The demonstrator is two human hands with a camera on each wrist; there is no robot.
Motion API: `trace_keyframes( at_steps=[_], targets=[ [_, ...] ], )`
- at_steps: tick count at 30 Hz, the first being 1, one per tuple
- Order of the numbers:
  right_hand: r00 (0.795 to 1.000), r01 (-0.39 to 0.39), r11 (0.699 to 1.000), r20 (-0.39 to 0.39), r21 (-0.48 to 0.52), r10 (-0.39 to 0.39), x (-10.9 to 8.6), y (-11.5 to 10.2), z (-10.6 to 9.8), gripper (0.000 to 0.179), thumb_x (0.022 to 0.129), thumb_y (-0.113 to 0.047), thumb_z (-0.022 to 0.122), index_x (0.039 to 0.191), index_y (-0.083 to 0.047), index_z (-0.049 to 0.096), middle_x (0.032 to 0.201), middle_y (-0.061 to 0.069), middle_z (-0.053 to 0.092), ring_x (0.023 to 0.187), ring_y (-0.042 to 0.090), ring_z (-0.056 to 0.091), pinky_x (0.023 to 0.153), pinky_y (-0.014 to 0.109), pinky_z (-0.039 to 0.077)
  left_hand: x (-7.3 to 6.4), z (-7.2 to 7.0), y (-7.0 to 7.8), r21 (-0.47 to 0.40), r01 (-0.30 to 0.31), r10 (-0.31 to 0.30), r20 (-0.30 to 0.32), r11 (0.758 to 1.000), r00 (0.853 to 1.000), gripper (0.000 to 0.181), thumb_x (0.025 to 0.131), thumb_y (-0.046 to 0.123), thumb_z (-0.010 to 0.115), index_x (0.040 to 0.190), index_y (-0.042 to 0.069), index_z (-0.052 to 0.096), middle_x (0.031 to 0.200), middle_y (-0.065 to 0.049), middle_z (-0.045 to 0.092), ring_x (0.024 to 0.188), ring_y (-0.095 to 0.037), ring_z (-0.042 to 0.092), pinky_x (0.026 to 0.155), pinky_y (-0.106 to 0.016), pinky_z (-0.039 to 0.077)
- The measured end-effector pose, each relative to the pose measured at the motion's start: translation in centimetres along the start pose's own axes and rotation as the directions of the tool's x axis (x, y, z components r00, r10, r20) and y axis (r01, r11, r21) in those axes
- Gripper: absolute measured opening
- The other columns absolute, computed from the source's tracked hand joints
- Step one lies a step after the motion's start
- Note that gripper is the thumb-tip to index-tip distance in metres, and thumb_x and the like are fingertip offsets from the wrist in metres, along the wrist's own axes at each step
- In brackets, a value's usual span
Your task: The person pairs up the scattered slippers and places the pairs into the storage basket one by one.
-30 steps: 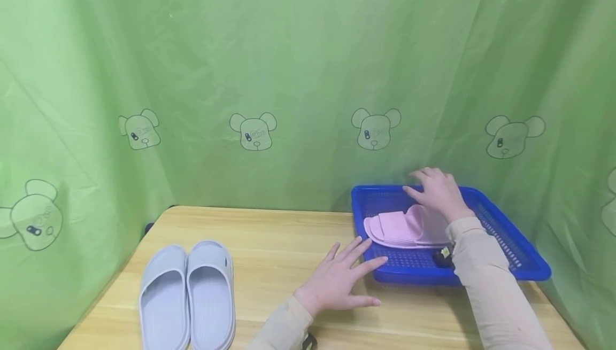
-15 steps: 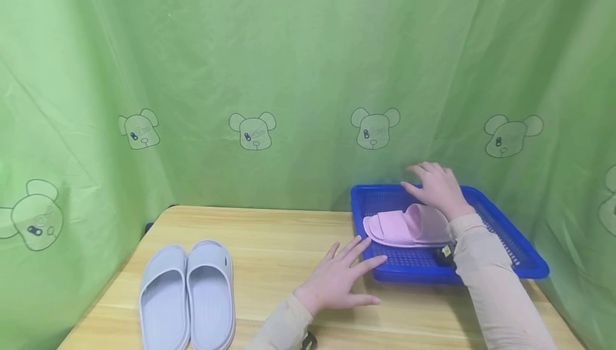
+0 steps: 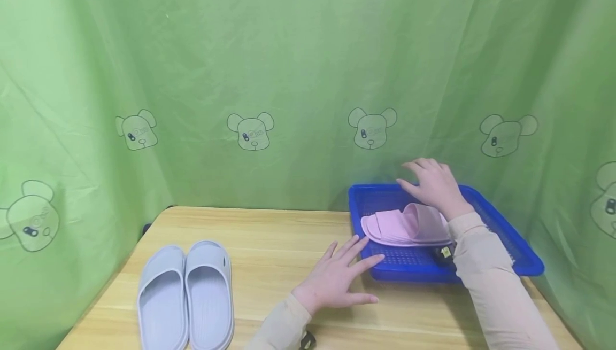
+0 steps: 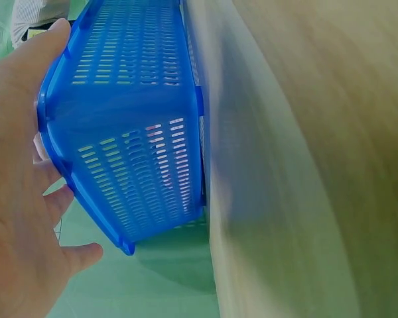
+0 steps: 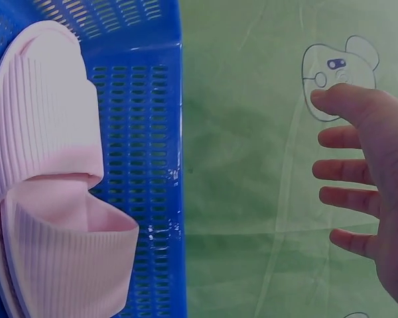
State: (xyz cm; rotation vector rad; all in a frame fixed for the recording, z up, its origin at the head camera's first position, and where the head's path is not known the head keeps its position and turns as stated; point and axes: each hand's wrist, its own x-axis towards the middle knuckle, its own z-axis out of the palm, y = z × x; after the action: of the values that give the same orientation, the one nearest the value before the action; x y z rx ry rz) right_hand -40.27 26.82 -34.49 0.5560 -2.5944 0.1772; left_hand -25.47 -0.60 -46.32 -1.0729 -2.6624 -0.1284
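Slightly higher at frame right, the right hand [image 3: 438, 187], released like the left hand [image 3: 333, 280], could tilt the blue plastic-mesh basket [image 3: 409, 274] by snagging it.

Near the left fingers [image 3: 363, 265], the basket [image 3: 409, 274] is glossy, perforated plastic, and the pink slippers [image 5: 53, 152] beyond them look like matt, ribbed foam. Beneath those fingers, the desk [image 3: 269, 243] shows smooth wood grain; behind hangs a faintly shiny, creased cloth curtain [image 3: 298, 61].
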Motion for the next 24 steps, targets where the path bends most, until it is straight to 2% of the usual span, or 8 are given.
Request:
trace_keyframes(
  at_steps=[5, 18, 24],
  targets=[
    [1.000, 0.007, 1.000, 0.009, -0.005, -0.007, -0.2, -0.6, -0.6, 0.053, 0.090, -0.041, 0.065, 0.131, -0.008, 0.057, 0.130, 0.022, 0.059, 0.120, 0.044, 0.051, 0.099, 0.068, 0.038, 0.0, 0.0, 0.0, -0.008, -0.001, 0.001, -0.002, 1.000, 1.000, 0.084, 0.086, 0.079, 0.038, 0.153, 0.047, -0.001, 0.165, 0.002, -0.004, 0.154, -0.023, 0.010, 0.118, -0.056, 0.022],
    [1.000, 0.013, 1.000, 0.018, 0.017, -0.013, -1.7, -2.0, -1.5, 0.062, 0.090, -0.039, 0.066, 0.142, -0.012, 0.046, 0.137, 0.021, 0.054, 0.124, 0.044, 0.049, 0.101, 0.068, 0.036, -0.1, -0.1, 0.0, 0.005, -0.006, 0.006, -0.015, 1.000, 1.000, 0.083, 0.085, 0.079, 0.039, 0.154, 0.043, 0.012, 0.166, 0.001, -0.002, 0.153, -0.024, 0.012, 0.118, -0.057, 0.023],
    [0.999, 0.041, 0.999, 0.005, 0.025, -0.041, -2.3, -2.8, -1.9, 0.059, 0.090, -0.038, 0.066, 0.140, -0.011, 0.049, 0.133, 0.022, 0.057, 0.120, 0.045, 0.052, 0.098, 0.069, 0.039, -0.2, -0.5, 0.0, 0.020, -0.005, 0.006, -0.012, 1.000, 1.000, 0.084, 0.086, 0.079, 0.038, 0.154, 0.045, 0.003, 0.166, -0.001, 0.003, 0.153, -0.025, 0.015, 0.119, -0.057, 0.021]
  ],
)
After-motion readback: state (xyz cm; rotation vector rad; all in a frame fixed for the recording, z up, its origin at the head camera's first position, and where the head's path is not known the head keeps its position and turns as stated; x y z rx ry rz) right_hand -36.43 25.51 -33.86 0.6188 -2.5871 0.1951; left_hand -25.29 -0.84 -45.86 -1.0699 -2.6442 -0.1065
